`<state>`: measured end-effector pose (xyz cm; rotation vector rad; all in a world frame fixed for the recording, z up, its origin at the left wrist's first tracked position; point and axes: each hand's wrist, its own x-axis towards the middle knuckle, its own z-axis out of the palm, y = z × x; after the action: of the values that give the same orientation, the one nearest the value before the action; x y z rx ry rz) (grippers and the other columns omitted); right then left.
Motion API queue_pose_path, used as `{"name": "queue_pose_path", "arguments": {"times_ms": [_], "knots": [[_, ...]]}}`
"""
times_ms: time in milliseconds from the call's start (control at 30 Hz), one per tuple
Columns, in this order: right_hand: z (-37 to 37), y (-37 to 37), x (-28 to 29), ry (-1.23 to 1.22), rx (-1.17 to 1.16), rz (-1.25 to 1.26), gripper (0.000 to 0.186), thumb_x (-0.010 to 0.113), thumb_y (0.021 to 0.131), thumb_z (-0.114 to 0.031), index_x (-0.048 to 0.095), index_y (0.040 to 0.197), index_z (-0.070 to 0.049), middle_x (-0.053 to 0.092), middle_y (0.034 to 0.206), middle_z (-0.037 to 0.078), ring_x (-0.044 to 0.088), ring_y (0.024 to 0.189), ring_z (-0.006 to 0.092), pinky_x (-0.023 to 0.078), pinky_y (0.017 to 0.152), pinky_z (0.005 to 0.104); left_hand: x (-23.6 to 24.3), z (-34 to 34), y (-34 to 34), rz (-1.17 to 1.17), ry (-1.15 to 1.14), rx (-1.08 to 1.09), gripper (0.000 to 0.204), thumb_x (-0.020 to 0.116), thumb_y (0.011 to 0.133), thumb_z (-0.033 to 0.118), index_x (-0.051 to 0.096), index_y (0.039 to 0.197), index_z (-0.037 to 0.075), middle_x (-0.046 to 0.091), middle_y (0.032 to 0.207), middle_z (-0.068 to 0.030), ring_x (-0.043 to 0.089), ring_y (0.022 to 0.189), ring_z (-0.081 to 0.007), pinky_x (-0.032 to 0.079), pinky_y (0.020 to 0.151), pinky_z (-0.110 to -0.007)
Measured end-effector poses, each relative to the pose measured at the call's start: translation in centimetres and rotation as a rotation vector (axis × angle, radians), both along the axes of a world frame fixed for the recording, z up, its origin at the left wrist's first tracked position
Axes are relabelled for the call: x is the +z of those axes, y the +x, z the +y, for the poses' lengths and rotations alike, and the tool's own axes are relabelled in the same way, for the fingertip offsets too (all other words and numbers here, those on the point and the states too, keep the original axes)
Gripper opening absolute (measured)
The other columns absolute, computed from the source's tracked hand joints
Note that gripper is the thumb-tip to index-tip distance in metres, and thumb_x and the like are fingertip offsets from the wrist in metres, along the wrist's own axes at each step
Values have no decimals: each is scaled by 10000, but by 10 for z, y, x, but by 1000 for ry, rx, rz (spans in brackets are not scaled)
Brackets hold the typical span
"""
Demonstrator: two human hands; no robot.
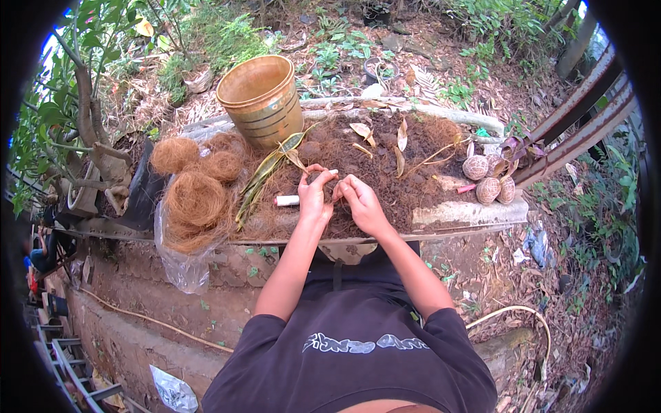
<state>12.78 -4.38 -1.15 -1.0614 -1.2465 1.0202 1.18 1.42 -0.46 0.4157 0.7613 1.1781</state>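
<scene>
Both hands are close together over the soil at the table's near edge. My left hand (316,195) has its fingers curled, and my right hand (362,206) pinches beside its fingertips. Whatever they hold is small and dark, mostly hidden by the fingers. A white roll with a red end (287,200) lies against the left side of my left hand. Long yellow-green leaves (270,169) of a plant lie just left of that hand. Dark soil mixed with brown fibre (344,148) spreads beyond both hands.
A brown plastic pot (268,113) stands at the back left. Bundles of coconut fibre (196,199) sit on a clear plastic bag (182,265) at the left. Several string-wrapped balls (488,191) lie at the right, near rusty metal bars (585,131). Dry leaves (401,138) rest on the soil.
</scene>
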Motion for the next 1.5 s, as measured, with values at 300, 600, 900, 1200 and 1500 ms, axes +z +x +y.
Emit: {"name": "queue_pose_path", "arguments": {"times_ms": [300, 600, 900, 1200, 1500], "knots": [[6, 9, 19, 346, -80, -564, 220, 720, 796, -22, 513, 864, 4, 548, 778, 129, 567, 697, 313, 461, 648, 362, -17, 6, -6, 3, -121, -90, 243, 645, 819, 2, 558, 983, 159, 639, 900, -16, 621, 811, -123, 428, 612, -234], [9, 10, 13, 304, -82, -449, 187, 704, 834, -32, 560, 944, 16, 589, 764, 156, 614, 674, 341, 483, 621, 408, -17, 4, 1, -25, -272, -78, 119, 614, 898, 92, 564, 999, 129, 645, 924, -47, 614, 728, -147, 426, 493, -235], [15, 34, 11, 601, 105, -829, 246, 714, 760, -96, 690, 1004, -126, 485, 743, 67, 571, 703, 254, 498, 653, 389, -1, 4, -4, -37, -370, -266, 79, 635, 882, 151, 619, 942, 101, 628, 828, -37, 575, 608, -142, 429, 475, -235], [8, 12, 7, 340, -29, -508, 175, 766, 745, -70, 646, 869, -36, 635, 732, 81, 605, 613, 209, 481, 589, 323, -22, 5, 1, 4, -164, -74, 101, 652, 852, 66, 587, 927, 82, 633, 911, -51, 613, 848, -146, 519, 689, -321], [-3, 27, 38, -40, -33, -202, 173, 669, 827, -13, 509, 761, -26, 444, 652, -39, 369, 614, 31, 343, 538, 233, -1, -3, 3, 187, -66, -110, 190, 647, 835, 99, 526, 961, 173, 590, 907, -10, 585, 773, -153, 338, 449, -246]]}}
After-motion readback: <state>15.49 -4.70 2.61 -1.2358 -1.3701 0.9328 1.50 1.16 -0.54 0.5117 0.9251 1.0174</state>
